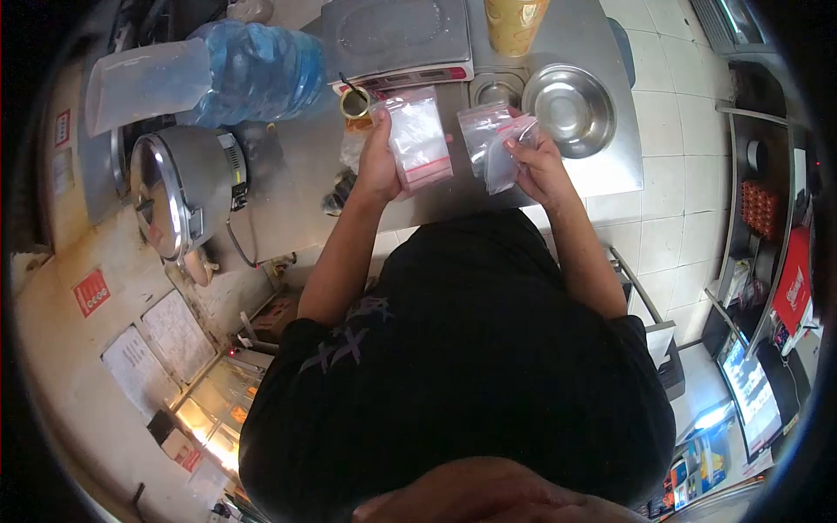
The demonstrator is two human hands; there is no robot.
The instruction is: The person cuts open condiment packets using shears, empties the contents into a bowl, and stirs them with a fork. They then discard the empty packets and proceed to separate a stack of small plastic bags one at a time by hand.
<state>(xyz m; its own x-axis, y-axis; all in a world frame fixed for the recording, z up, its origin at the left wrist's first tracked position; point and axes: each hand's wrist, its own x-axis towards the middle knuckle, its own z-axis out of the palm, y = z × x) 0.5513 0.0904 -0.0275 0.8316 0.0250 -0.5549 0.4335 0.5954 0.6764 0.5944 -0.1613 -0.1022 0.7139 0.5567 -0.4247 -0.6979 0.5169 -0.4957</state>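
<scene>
My left hand (pixel 380 164) is closed around a thick stack of clear zip bags (pixel 418 131), with a red stripe near the lower end. To its right, my right hand (pixel 539 166) grips a smaller, loosely fanned bunch of zip bags (pixel 495 144), pinched between thumb and fingers. The two bundles are apart, both held above the steel counter's front edge. Just behind the left-hand stack lies a roll of tape (pixel 354 104), partly hidden. A steel bowl (pixel 568 112) sits beyond my right hand.
A kitchen scale (pixel 397 39) stands at the back of the steel counter (pixel 296 187). Left of it lie a large blue water bottle (pixel 257 74) and a round steel cooker (pixel 187 192). A yellow container (pixel 514 24) stands at the back right; shelves (pixel 758 166) line the right side.
</scene>
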